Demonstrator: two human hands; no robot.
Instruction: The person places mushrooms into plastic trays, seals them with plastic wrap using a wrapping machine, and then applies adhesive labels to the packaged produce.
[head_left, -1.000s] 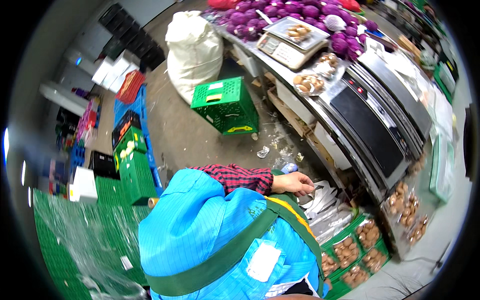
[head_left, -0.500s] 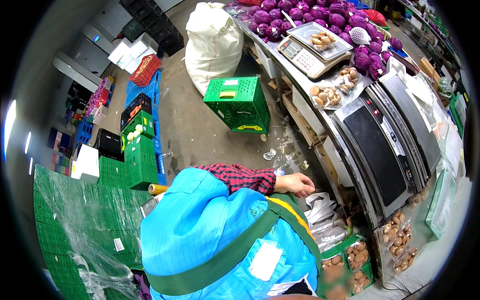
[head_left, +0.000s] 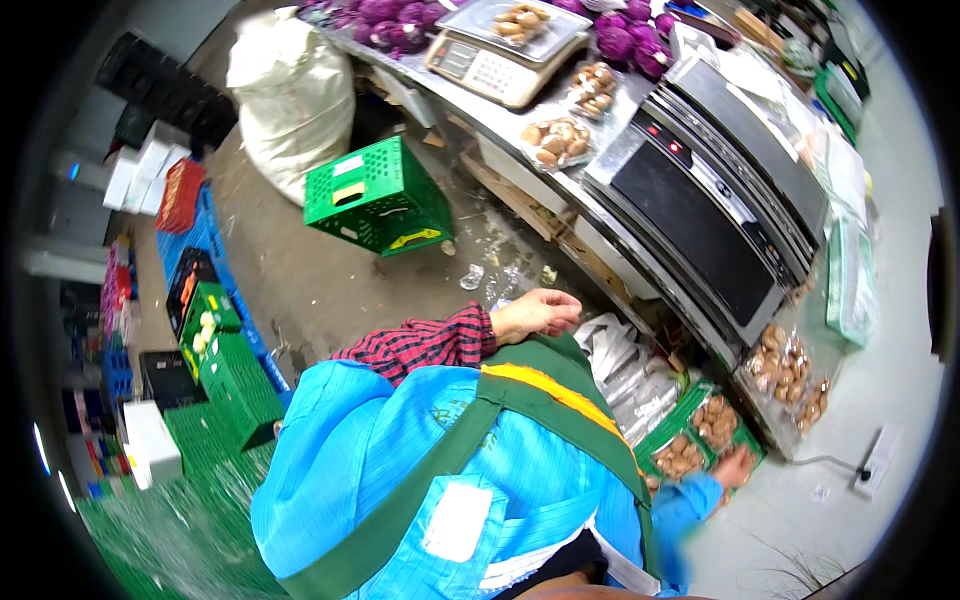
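Note:
My left hand (head_left: 541,314), in a red-and-black checked cuff, hangs in front of me with its fingers loosely curled together. Nothing shows in it. Low on the right, my right hand (head_left: 735,468) reaches out of a blue sleeve (head_left: 686,505) and rests over a green crate (head_left: 748,440) on the floor. Clear bags of brown mushrooms (head_left: 714,420) fill that crate, and my hand covers one of them. Its fingers are too blurred to tell whether they grip the bag. White and clear plastic bags (head_left: 612,352) lie beside the crate.
To the right runs a bench with a sealing machine (head_left: 690,215), a scale (head_left: 500,70), bagged mushrooms (head_left: 556,140) and purple cabbages (head_left: 625,38). An upright green crate (head_left: 375,200) and a white sack (head_left: 290,110) stand ahead. Stacked green crates (head_left: 235,385) are on the left.
The view has swung, so bench and crates sit further left. My right hand has moved forward over the crate of bagged mushrooms. My left hand stays loosely curled.

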